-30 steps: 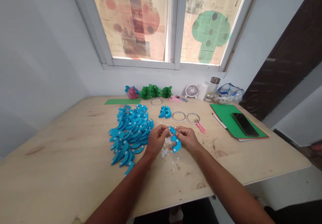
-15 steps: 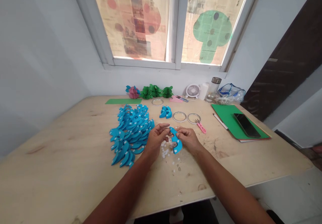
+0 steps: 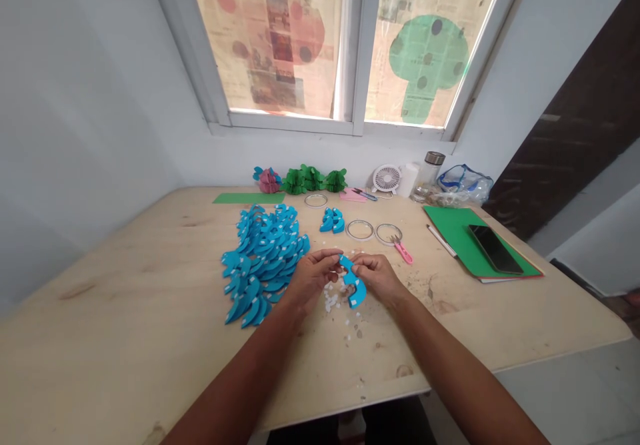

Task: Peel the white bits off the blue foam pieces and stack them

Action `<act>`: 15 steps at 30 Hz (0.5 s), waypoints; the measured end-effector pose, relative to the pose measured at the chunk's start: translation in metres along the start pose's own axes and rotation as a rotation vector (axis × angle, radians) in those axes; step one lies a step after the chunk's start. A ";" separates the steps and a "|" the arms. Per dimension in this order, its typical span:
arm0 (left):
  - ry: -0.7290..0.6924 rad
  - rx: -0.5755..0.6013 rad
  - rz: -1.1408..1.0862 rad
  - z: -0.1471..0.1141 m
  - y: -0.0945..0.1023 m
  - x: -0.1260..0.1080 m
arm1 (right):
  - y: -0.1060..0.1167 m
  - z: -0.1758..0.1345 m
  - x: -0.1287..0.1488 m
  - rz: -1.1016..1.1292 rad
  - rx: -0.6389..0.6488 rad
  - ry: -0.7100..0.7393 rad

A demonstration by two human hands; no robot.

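Between my two hands is a curved blue paper piece (image 3: 358,292) with small white squares on it. My left hand (image 3: 316,275) pinches its upper end, and my right hand (image 3: 376,274) grips its upper right edge between thumb and fingers. Small white paper scraps (image 3: 331,298) lie on the table just below. Left of my left hand spreads a large heap of similar blue paper pieces (image 3: 270,252), many carrying white squares. A small group of blue pieces (image 3: 332,220) sits beyond my hands.
Rolls of tape (image 3: 360,238) and pink-handled snips (image 3: 404,252) lie beyond my right hand. Farther right are a phone (image 3: 495,248) on green paper (image 3: 450,232) and a pen (image 3: 441,240). Paper flowers (image 3: 311,178), a small fan (image 3: 387,178) and a bottle (image 3: 429,175) line the wall.
The view has shifted slightly. Both hands keep hold of the blue paper piece, and their grip looks nearly the same.
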State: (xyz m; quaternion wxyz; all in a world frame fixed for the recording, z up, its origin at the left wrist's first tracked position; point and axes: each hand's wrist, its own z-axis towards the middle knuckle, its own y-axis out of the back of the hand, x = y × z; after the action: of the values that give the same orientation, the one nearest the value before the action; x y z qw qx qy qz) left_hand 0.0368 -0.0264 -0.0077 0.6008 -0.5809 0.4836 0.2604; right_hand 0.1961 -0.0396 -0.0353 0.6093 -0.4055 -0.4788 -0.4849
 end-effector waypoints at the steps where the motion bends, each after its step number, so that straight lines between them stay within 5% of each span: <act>1: -0.003 -0.002 0.007 0.000 0.000 -0.001 | 0.000 0.000 0.000 0.009 -0.004 -0.014; 15: -0.112 -0.024 0.081 -0.003 -0.003 -0.004 | 0.000 0.000 0.001 0.075 0.004 -0.049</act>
State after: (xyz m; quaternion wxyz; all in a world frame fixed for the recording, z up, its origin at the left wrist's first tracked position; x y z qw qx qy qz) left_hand 0.0374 -0.0286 -0.0024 0.6089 -0.5527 0.4690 0.3223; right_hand 0.1957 -0.0395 -0.0340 0.6160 -0.4335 -0.4790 -0.4508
